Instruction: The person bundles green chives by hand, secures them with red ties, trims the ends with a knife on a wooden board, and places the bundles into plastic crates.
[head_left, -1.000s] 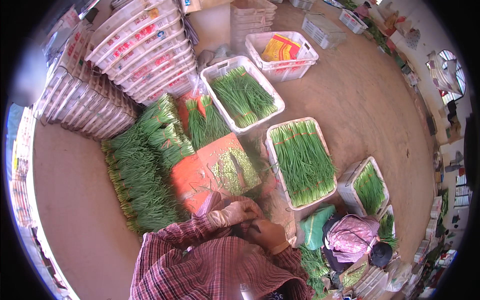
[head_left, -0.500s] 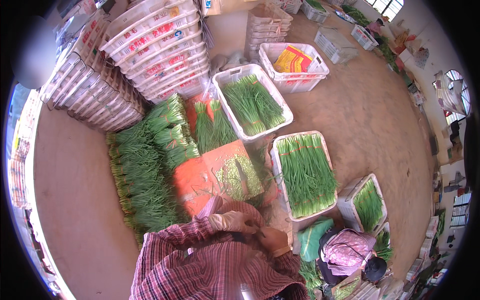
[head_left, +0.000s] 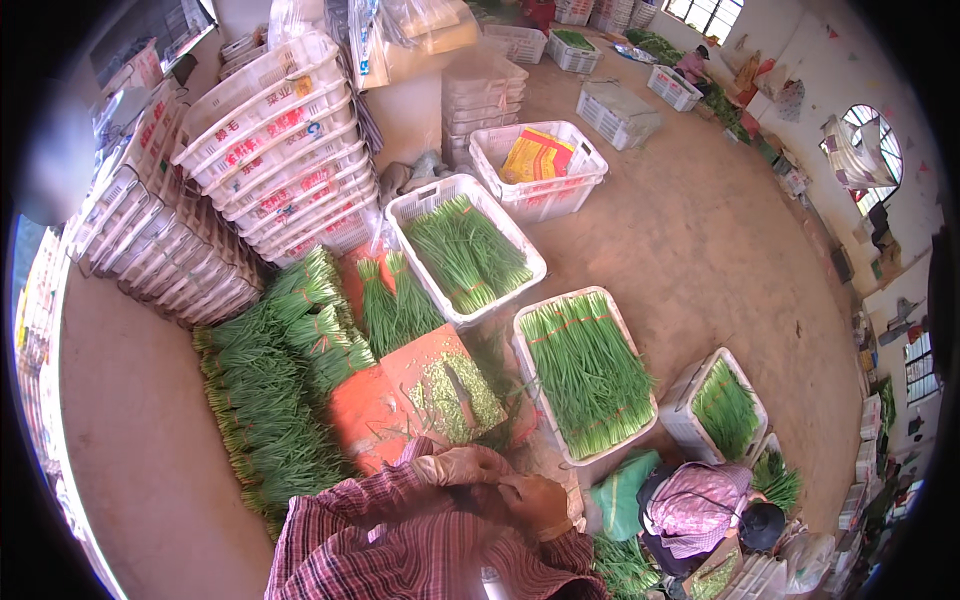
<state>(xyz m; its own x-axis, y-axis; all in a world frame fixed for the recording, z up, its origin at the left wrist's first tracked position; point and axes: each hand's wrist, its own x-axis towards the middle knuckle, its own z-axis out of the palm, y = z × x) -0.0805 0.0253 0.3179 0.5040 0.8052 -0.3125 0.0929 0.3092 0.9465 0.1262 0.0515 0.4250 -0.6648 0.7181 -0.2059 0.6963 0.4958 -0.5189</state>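
Note:
My left hand [head_left: 462,466], in a pale glove, is held close in front of my body with its fingers pressed together. Touching or nearly touching it is my right hand [head_left: 538,503], tan-coloured, with the fingers curled. Whatever lies between the fingertips is too small or hidden to make out. Just beyond my hands is a cutting board [head_left: 417,352] strewn with pale green trimmings, and a knife [head_left: 460,388] lies on it. Tied bundles of long green stalks [head_left: 275,410] are stacked left of the board; two smaller bundles [head_left: 380,310] stand behind it.
White crates of green stalks stand behind [head_left: 538,262] and right of the board [head_left: 650,418]. Tall stacks of white crates [head_left: 285,130] rise at the back left. A crate with a yellow-red bag [head_left: 538,157] is farther off. Another person [head_left: 700,505] sits at the lower right.
The view has tilted up, so the crates and the board appear lower and farther left. My hands remain together in front of me, with slightly shifted fingers.

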